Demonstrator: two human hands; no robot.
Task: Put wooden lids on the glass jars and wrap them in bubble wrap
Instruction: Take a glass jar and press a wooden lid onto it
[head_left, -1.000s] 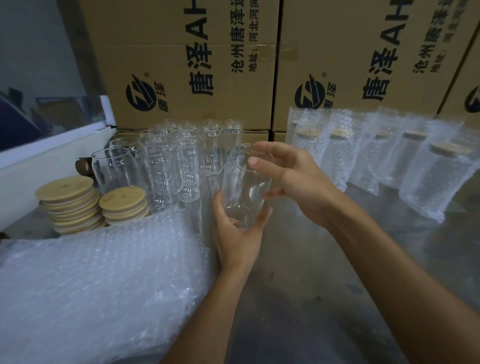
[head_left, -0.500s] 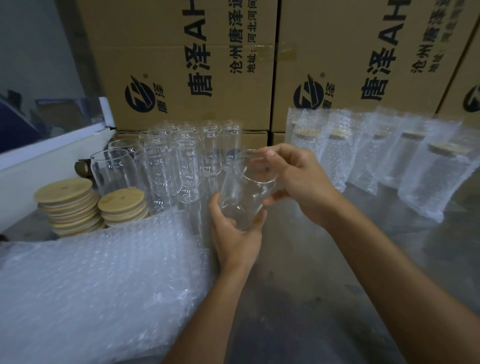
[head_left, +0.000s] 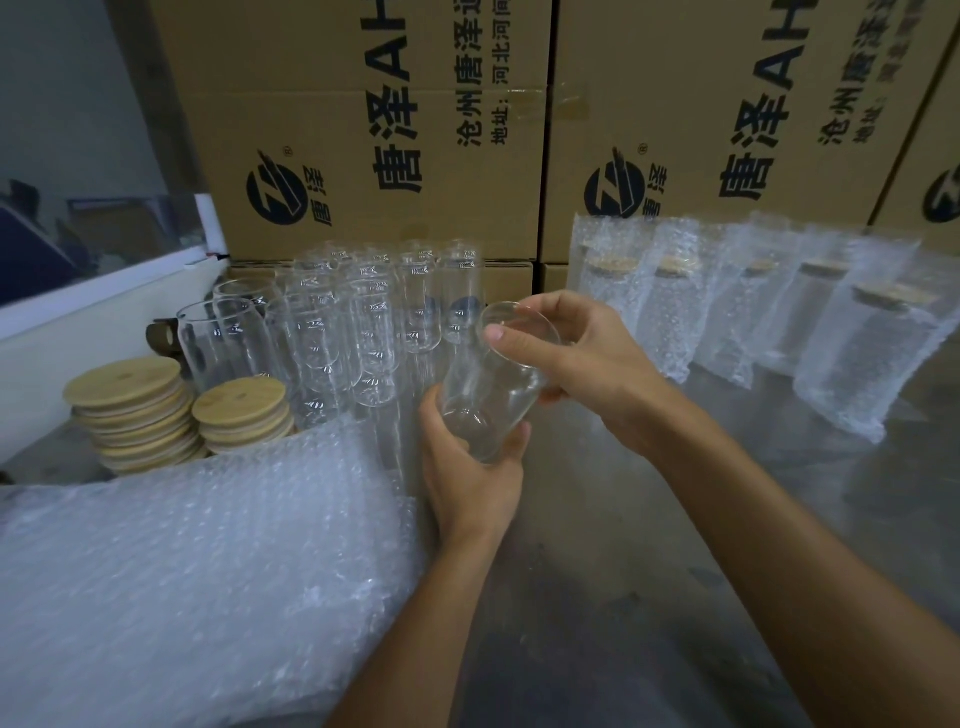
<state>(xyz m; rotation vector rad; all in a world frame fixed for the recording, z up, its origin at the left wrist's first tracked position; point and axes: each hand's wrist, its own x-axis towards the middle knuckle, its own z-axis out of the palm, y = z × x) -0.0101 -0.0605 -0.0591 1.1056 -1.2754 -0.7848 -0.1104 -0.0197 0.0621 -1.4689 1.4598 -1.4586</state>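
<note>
- Left hand (head_left: 470, 480) comes up from below, forearm rising from the bottom edge, palm cupped under the base of one glass jar (head_left: 491, 382); fingers (head_left: 511, 441) and thumb curled round the lower body, clamped on it.
- Right hand (head_left: 582, 364) reaches in from the lower right, forearm long and diagonal, wrist bent toward the left; thumb lies across the jar's rim on the near side, the other fingers wrap the far side of the mouth, pinching it.
- Held jar: lidless, off the counter (head_left: 649, 597), mid-frame, just in front of the cluster of empty jars (head_left: 363, 332). Long axis tilted, base down-left in the left palm, open mouth up and to the right, tipped toward the right hand.
- Empty jars stand upright, packed close, against the cardboard boxes (head_left: 374, 130).
- Two stacks of wooden lids (head_left: 182, 415) left of the cluster, flat, side by side.
- Bubble wrap (head_left: 197, 582) piled at lower left, its edge just beside the left wrist.
- Wrapped jars (head_left: 769, 322) with lids on, a row at right rear in bubble sleeves, well apart from the hands; some lean.
</note>
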